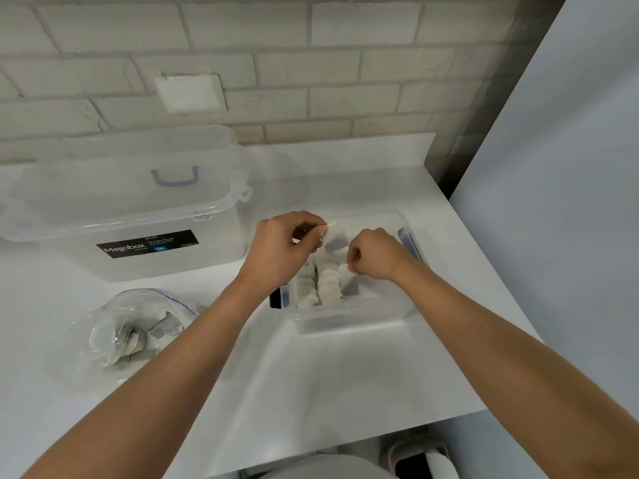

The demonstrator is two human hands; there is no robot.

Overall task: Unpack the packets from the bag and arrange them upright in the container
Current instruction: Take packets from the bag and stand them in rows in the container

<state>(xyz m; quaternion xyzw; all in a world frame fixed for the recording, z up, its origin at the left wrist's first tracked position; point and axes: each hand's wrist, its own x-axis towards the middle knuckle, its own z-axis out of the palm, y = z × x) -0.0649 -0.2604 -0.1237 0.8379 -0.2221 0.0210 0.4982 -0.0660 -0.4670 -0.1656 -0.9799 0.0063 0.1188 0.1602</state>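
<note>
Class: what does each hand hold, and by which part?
The left hand pinches a raised packet by its upper corner; the right hand pinches a standing packet's top edge.

Bag (135,333) left of container (349,316) – packets (325,281) upright inside.

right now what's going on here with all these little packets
A person is filling a small clear container on the white counter. The left hand pinches a packet just above it. The right hand seems to pinch the top of a standing packet among the rows already upright inside. Loose packets remain in the plastic bag on the left.
</note>
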